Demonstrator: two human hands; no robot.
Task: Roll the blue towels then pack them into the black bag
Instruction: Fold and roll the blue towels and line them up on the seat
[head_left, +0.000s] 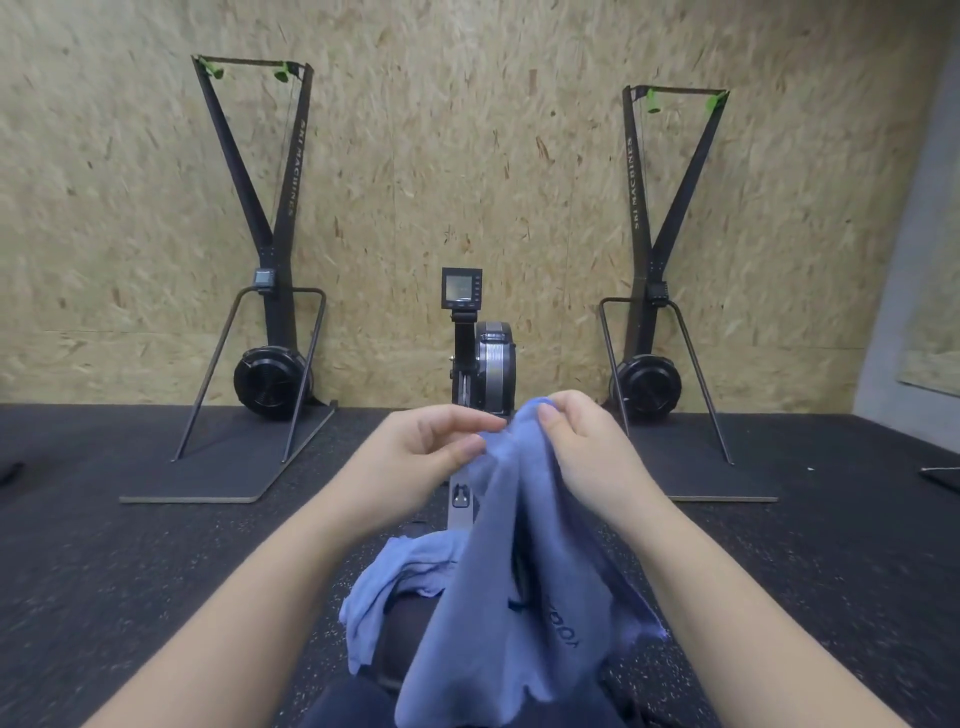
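Note:
A blue towel (498, 597) hangs down in front of me, held up by its top edge. My right hand (582, 441) pinches that edge between thumb and fingers. My left hand (421, 457) pinches the same edge just to the left, and the two hands sit close together. A second blue towel (395, 577) lies crumpled below, draped over the dark seat of the rowing machine by my lap. No black bag is in view.
The rowing machine (480, 364) with its monitor stands straight ahead on the black rubber floor. Two ski machines stand against the chipboard wall, one at the left (265, 291) and one at the right (660, 301).

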